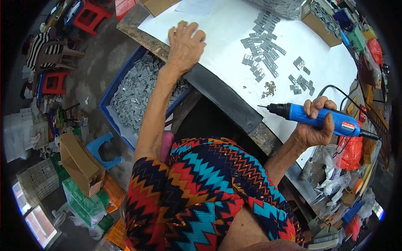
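The right hand [314, 131] grips the blue driver [303, 115] above the bench's [268, 140] near edge, bit [263, 106] pointing left. The left hand [185, 47], fingers parted, is near that edge's left end. Grey parts [266, 47] and a brassy heap [269, 89] lie farther in.

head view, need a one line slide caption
Right hand holds a blue electric screwdriver; left hand is over a white-covered bench bearing gray parts and tiny brass-coloured pieces.

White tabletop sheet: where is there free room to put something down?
Bare: the white sheet between the left hand and the grey plastic parts. Crowded: farther right, where those parts, the screw pile and the blue electric screwdriver are.
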Tool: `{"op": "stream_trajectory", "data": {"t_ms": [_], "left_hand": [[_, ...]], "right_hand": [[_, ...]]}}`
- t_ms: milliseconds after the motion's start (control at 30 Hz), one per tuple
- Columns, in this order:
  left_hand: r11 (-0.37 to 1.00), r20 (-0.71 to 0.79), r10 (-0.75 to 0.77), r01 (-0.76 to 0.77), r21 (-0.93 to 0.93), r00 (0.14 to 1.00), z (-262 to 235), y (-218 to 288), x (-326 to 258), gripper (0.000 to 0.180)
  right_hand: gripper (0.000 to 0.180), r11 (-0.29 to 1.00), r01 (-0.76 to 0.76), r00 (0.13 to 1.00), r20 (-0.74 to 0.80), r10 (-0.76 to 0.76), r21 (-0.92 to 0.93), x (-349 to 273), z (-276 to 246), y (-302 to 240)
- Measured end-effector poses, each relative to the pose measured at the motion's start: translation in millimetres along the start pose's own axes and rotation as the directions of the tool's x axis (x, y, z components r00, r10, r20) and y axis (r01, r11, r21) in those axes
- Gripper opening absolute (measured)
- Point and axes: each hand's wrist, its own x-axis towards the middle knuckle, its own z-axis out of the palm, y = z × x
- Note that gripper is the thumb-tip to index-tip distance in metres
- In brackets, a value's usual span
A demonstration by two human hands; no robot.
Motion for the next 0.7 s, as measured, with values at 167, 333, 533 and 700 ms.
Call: {"op": "stream_trajectory", "data": {"t_ms": [167,333,533,700], "left_hand": [[0.965,0.055,-0.164,0.172,-0.200,0.985,4,-30,-9,0.008],[0.975,-0.038,-0.180,0.173,-0.136,0.983,-8,-54,-42,0.012],[0.972,-0.043,-0.235,0.234,-0.031,0.971,-61,-55,-67,0.010],[0.871,-0.093,-0.417,0.368,-0.326,0.904,-60,-4,-48,0.009]], "right_hand": [[0.026,1.000,0.002,1.000,-0.008,-0.002,-0.007,-1,1,0],[0.025,1.000,0.017,0.999,-0.047,-0.017,0.003,-2,4,3],[0.024,0.999,0.022,0.999,-0.049,-0.020,0.040,-2,10,0],[0.022,0.998,0.023,1.000,-0.021,-0.022,0.051,0,7,0]]}}
